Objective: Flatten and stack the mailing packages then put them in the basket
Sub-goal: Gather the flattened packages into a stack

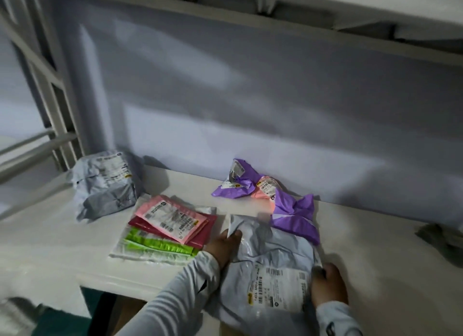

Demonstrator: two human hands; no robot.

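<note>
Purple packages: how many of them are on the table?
2. One crumpled purple package lies near the wall; the other purple package lies right of it, its edge over the grey package that both hands hold. More may be hidden underneath.

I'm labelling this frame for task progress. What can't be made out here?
- Basket: not in the head view at all.
- Left hand fingertips: tucked under the grey package.
- Label text: too small and blurred.
- Dark object at the right edge: cut off, unidentifiable.
- Lower layers of the flat stack: covered, count unclear.
</note>
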